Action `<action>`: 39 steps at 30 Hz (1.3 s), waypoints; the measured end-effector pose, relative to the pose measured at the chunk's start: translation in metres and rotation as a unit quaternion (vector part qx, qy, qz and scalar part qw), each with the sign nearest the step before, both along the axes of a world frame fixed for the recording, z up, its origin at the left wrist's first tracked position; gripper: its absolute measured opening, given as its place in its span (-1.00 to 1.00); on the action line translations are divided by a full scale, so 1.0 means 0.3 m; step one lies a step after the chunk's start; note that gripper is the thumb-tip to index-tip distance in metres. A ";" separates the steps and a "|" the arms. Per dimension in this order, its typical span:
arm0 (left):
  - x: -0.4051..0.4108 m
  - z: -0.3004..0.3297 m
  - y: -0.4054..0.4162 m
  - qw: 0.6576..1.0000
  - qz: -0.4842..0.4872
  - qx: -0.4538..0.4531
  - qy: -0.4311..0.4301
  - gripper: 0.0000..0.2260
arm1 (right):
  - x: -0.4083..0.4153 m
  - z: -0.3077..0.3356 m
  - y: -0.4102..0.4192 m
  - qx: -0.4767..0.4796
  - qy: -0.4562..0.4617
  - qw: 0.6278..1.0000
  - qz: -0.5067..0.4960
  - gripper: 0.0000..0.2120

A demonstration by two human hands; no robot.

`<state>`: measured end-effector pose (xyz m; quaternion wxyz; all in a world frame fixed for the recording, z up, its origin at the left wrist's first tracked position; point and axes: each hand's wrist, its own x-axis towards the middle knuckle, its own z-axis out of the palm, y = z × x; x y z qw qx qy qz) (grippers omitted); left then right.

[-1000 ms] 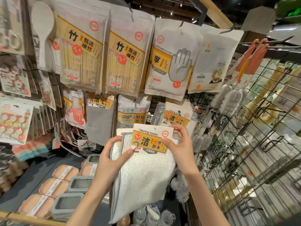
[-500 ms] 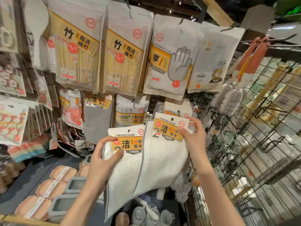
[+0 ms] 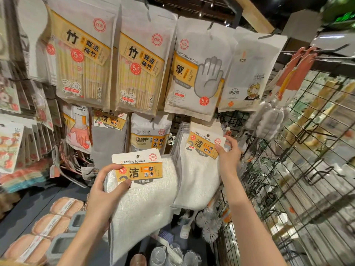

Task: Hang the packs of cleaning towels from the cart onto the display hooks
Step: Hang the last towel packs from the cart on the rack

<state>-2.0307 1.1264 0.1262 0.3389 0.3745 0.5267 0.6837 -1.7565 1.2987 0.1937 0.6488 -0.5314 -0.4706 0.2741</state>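
Two packs of white cleaning towels with orange-and-white header cards are in my hands. My left hand (image 3: 104,186) grips the lower pack (image 3: 142,192) by the left end of its card, in front of the display. My right hand (image 3: 228,153) pinches the right corner of the upper pack's card (image 3: 204,144), raised against a stack of the same towel packs (image 3: 182,135) hanging on a display hook. The hook itself is hidden behind the card. The cart is out of view.
Bamboo chopstick packs (image 3: 82,60), a disposable gloves pack (image 3: 197,68) and a cleaning sponge pack (image 3: 149,135) hang above and to the left. A wire grid panel (image 3: 299,169) with bottle brushes (image 3: 269,121) stands to the right. Sponges (image 3: 57,217) and glasses (image 3: 172,254) lie on the shelf below.
The two packs, first held together, were separated. My right hand carried one up and to the right to the hanging stack, while my left hand kept the other one lower.
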 end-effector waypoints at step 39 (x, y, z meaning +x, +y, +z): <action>0.036 0.035 -0.001 1.000 -0.014 -0.001 -0.011 -0.59 | -0.034 -0.011 -0.007 -0.033 -0.244 0.969 -0.026 -0.77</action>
